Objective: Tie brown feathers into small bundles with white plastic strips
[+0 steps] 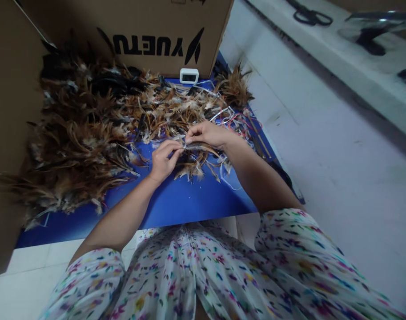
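Over the middle of the blue table (203, 200), my left hand (164, 160) and my right hand (207, 134) meet at the base of a brown feather (203, 146). Left thumb and forefinger pinch its pale quill end. My right fingertips are closed at the same spot, just beside the left ones; the feather's long end points right, below the right hand. Under the hands lie a few loose brown feathers (192, 169). Whether one feather or several are pinched I cannot tell.
Brown feathers (79, 151) pile up on the left, more spread behind my hands. A cardboard box (149, 26) stands at the back, a small white device (189, 76) before it. Red and white strings (238, 121) lie at right. Scissors (311, 17) rest on the ledge.
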`<action>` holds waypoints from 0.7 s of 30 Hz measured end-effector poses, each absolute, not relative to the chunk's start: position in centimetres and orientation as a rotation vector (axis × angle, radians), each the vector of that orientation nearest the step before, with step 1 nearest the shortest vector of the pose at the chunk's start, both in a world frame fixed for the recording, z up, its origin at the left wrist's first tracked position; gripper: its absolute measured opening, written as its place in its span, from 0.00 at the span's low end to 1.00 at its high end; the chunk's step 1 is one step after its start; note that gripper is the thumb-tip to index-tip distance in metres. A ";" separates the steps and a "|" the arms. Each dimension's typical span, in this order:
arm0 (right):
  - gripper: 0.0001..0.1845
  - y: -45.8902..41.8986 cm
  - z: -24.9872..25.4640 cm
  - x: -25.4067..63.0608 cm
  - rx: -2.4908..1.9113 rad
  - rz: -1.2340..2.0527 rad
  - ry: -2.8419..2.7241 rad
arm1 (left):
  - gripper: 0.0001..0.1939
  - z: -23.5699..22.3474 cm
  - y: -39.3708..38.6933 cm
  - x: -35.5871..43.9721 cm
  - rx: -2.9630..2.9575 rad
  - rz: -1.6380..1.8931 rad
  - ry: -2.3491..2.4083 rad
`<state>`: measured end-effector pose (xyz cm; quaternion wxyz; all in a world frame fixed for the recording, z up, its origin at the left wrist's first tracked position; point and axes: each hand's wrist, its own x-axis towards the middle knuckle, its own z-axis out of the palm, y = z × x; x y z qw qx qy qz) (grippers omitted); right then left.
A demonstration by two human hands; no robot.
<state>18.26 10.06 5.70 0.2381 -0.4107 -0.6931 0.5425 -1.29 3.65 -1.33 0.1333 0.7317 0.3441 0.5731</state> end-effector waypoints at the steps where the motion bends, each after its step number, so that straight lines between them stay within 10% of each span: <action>1: 0.12 9.8 4.9 18.1 -1.123 1.572 -1.763 | 0.10 -1.4 3.7 -1.2 2.041 1.673 0.999; 21: 0.05 4.4 0.8 13.6 -1.192 1.092 -1.211 | 0.06 -2.5 4.0 -0.7 1.502 1.565 1.173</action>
